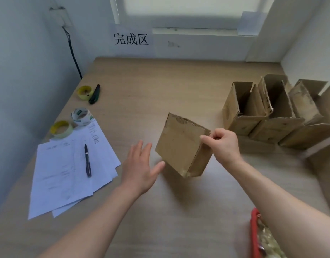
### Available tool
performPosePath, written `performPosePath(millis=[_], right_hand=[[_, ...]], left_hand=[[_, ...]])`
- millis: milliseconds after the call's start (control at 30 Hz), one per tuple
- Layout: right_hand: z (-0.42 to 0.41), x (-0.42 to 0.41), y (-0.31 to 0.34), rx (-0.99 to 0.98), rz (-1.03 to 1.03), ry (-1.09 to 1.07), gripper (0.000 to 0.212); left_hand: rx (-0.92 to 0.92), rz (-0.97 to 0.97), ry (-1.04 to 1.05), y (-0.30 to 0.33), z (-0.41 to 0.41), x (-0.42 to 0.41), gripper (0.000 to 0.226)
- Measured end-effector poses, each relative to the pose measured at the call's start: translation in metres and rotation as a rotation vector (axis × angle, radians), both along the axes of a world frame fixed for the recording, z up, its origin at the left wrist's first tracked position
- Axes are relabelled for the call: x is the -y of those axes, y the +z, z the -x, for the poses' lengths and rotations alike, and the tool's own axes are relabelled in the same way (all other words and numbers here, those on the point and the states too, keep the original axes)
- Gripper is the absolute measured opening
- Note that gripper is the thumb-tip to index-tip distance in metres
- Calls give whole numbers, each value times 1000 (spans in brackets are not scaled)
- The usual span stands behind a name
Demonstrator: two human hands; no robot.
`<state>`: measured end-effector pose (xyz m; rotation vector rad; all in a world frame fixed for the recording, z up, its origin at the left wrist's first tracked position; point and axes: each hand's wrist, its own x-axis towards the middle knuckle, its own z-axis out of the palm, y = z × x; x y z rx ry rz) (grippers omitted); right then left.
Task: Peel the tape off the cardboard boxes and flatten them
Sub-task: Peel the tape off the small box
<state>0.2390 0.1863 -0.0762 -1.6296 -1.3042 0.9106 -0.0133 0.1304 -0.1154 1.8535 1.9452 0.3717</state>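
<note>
Wooden table [179,86] is filling most of what I am seeing, with a pale wall [21,53] behind it. I am watching two bare arms reaching forward over it.

The right hand [222,144] is holding a small cardboard box [179,144] up off the table. Its fingers are curling in and its thumb is pinching the box's top right corner. The box is tilting, with one low corner pointing down, and some tape [186,173] is showing at that low corner.

The left hand [140,168] is hovering flat, palm down, with its fingers straight and a little spread. Its thumb tip is sitting just beside the box's lower left edge; I cannot tell if it is touching.

Past the right fingers, more open boxes [272,116] are standing in a row. Beyond the left fingers, sheets of paper [67,174] are lying with a pen [87,161] on top. Further off, three tape rolls [82,116] and a knife [95,94] are resting. Near the right forearm, a red basket [254,237] is peeking in.
</note>
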Motion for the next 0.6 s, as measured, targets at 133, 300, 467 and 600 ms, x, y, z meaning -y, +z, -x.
performPosePath(millis=[133,300,467,600], right_hand=[[11,36,-30,-420,177,-146,42],[25,71,-66,-186,340,-162,25],[52,93,-66,3,413,-203,53],[79,93,-62,45,490,-129,51]], left_hand=[[136,92,-31,-22,13,29,86],[189,177,-54,-46,30,51,79],[146,49,-45,-39,30,42,79],[-110,18,-277,-28,22,19,69]])
